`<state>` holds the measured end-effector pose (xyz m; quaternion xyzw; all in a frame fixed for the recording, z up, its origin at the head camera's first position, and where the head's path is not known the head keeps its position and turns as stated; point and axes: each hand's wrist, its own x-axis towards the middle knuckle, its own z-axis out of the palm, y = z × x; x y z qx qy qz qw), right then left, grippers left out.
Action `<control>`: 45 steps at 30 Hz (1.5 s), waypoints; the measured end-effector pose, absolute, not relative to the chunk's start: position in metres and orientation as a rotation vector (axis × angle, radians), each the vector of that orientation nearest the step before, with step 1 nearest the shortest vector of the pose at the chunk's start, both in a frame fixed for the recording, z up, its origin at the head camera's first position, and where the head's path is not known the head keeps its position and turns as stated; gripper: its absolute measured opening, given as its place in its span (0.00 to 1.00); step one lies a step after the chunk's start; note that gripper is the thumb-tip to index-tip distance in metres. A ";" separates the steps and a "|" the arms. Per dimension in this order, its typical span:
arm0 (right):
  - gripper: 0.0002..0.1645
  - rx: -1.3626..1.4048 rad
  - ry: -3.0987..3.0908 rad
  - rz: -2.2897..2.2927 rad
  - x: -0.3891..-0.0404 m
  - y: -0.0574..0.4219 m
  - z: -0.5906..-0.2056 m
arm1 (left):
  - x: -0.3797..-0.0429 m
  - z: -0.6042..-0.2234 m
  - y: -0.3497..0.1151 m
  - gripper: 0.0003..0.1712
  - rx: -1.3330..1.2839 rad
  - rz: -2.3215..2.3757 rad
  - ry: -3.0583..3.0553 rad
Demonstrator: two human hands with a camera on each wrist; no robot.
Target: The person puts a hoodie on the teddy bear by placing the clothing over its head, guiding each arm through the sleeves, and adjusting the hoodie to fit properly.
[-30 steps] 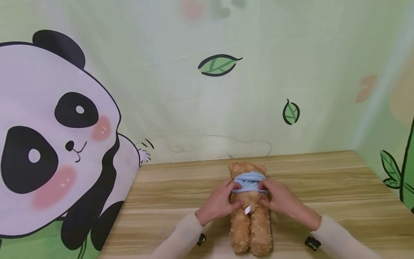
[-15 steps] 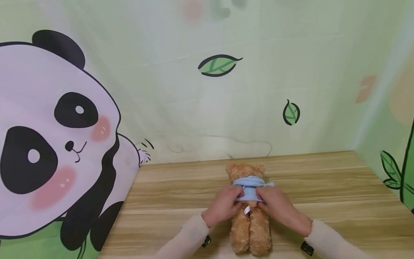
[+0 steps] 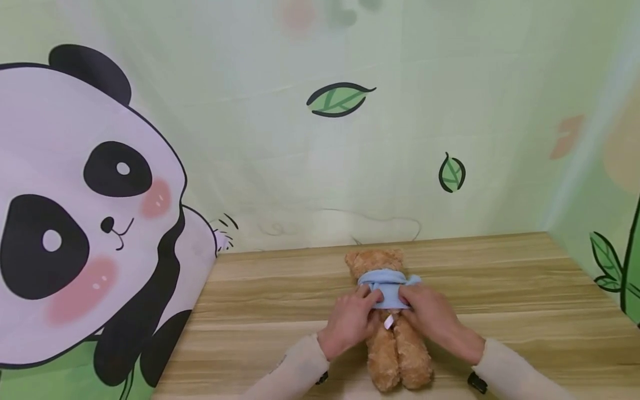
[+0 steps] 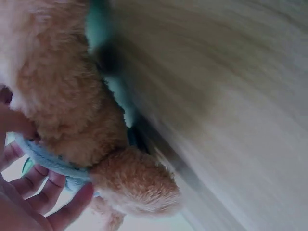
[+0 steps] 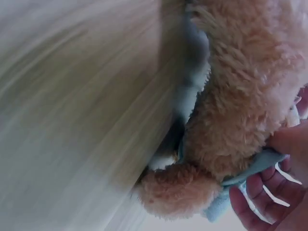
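Observation:
A brown plush teddy bear (image 3: 400,355) lies on the table, its back with a small white tag (image 3: 389,322) facing up and its head away from me. Round its upper body is a light blue toy shirt (image 3: 382,276), rolled thick near the neck. My left hand (image 3: 350,316) holds the shirt's lower edge on the left; in the left wrist view its fingers spread along the blue cloth (image 4: 53,162). Opposite it, my right hand (image 3: 435,316) grips the hem. The right wrist view has the thumb at the hem and fingers curled beneath. The bear's face is hidden.
The wood-grain table (image 3: 270,294) extends to both sides of the bear. Behind it hangs a pale green backdrop (image 3: 250,139) printed with leaves and a large panda (image 3: 145,233) at the left.
Both hands have drawn the bunched shirt down the bear's back, and its cloth lies flatter. The bear has turned slightly, its legs swinging right and its head shifting left.

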<state>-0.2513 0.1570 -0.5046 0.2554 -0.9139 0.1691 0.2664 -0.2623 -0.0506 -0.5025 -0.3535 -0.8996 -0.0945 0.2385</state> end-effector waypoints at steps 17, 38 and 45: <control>0.21 0.851 -2.427 0.380 -0.251 0.152 -0.508 | -0.262 -0.497 -0.044 0.13 -0.964 -0.247 -2.505; 0.21 0.866 -2.315 0.279 -0.249 0.143 -0.516 | -0.254 -0.507 -0.067 0.02 -1.132 -0.170 -2.352; 0.11 0.833 -2.498 0.315 -0.238 0.153 -0.503 | -0.248 -0.503 -0.077 0.08 -1.129 -0.456 -2.558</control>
